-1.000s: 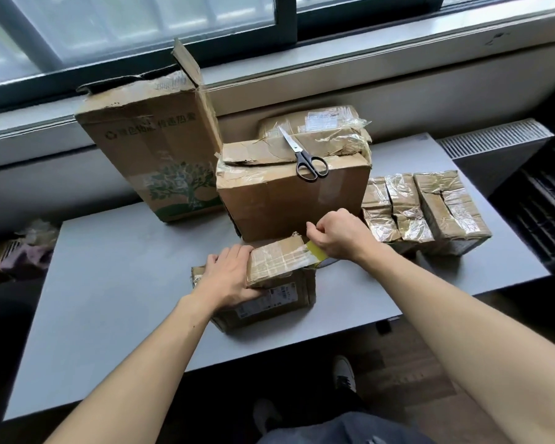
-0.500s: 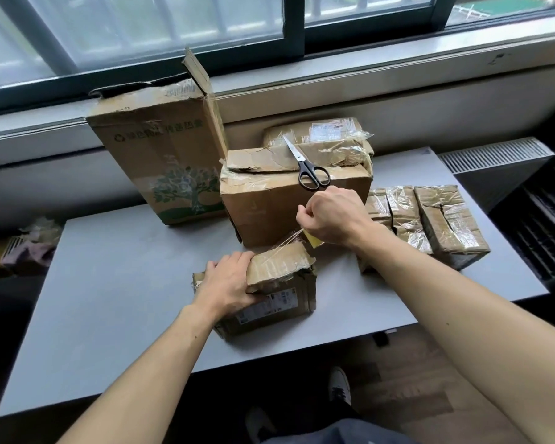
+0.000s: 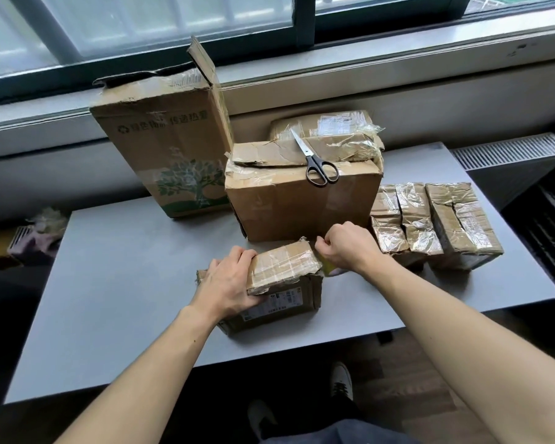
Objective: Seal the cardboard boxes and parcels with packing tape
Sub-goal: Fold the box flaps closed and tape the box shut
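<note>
A grey rectangular table (image 3: 125,283) stands below a window. At its back left rises a tall brown cardboard box with a green tree print (image 3: 173,149), its top flap open. Near the front edge lies the small brown cardboard parcel with clear tape across its top (image 3: 282,267). The left hand (image 3: 228,283) grips its left end, fingers bent over the top and thumb on the near side. The right hand (image 3: 346,248) sits at the parcel's right end, fingers clenched round a yellow-edged tape roll (image 3: 328,268), which is mostly hidden. Just behind is a medium brown cardboard box (image 3: 302,203) with black-handled scissors (image 3: 318,165) on top, and a flat taped parcel (image 3: 334,126) lies beyond it. At the right, three tape-wrapped brown parcels (image 3: 430,222) lie side by side.
</note>
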The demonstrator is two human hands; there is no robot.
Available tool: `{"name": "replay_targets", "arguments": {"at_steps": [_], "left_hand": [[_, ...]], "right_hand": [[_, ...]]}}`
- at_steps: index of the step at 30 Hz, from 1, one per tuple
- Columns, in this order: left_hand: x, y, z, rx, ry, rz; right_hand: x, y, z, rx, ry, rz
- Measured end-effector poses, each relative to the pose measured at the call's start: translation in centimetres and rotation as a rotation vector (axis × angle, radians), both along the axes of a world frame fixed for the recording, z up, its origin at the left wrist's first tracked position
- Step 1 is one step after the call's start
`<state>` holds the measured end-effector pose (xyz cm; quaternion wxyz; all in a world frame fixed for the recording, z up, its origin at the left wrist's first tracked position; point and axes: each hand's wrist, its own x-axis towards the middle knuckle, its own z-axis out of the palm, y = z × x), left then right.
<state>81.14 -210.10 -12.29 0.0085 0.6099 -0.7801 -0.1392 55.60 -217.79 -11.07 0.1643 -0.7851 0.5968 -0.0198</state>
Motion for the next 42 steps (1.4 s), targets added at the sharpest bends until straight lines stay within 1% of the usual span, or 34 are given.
{"name": "replay_targets", "arguments": {"at_steps": [4, 9, 16, 18, 21, 23, 25, 27, 30, 31, 33, 36, 38, 40, 42], "left_hand": [[0.2, 0.0, 0.0, 0.034, -0.048, -0.047], [-1.3, -1.4, 0.9, 0.107, -0.188, -0.09], [-6.6, -3.7, 1.4, 0.178, -0.223, -0.21], [-8.3, -4.1, 1.3, 0.178, -0.213, -0.205], [-10.5, -4.7, 0.8, 0.161, -0.186, -0.143], [-11.0, -5.1, 0.7, 0.135, -0.177, -0.124], [-10.7, -5.5, 0.9, 0.112, -0.148, -0.139], [-9.4, -5.9, 1.5, 0.095, -0.076, -0.134], [-6.8, -5.5, 3.0, 0.053, 0.128, -0.069], [-5.9, -5.1, 3.5, 0.033, 0.199, -0.038], [-4.1, -4.3, 4.6, 0.012, 0.327, 0.015], [-2.0, -3.4, 6.1, 0.002, 0.527, 0.101], [-0.8, -3.0, 6.5, 0.002, 0.639, 0.172], [0.2, -2.3, 6.6, 0.008, 0.734, 0.231], [1.2, -1.7, 6.2, 0.006, 0.815, 0.25]], "right_hand": [[0.5, 0.2, -1.2, 0.044, -0.059, -0.039], [0.5, 0.3, -2.0, 0.038, -0.073, -0.042], [0.2, 0.5, -2.2, 0.017, -0.083, -0.073], [0.7, 0.5, -2.2, 0.01, -0.075, -0.064], [0.8, 0.3, -2.5, -0.007, -0.082, -0.073], [0.1, 0.3, -2.9, 0.019, -0.143, -0.099], [-0.8, 0.1, -3.1, 0.101, -0.296, -0.16], [-1.6, -0.3, -2.9, 0.167, -0.522, -0.226], [-1.9, -0.7, -1.3, 0.243, -0.89, -0.274], [-1.7, -0.7, -0.5, 0.283, -0.987, -0.277], [-0.8, -1.0, 1.2, 0.34, -1.124, -0.265], [1.3, -1.8, 4.4, 0.39, -1.289, -0.275], [2.9, -2.5, 6.3, 0.421, -1.356, -0.214], [4.7, -2.7, 7.8, 0.465, -1.383, -0.112], [6.5, -2.5, 8.6, 0.497, -1.368, -0.048]]}}
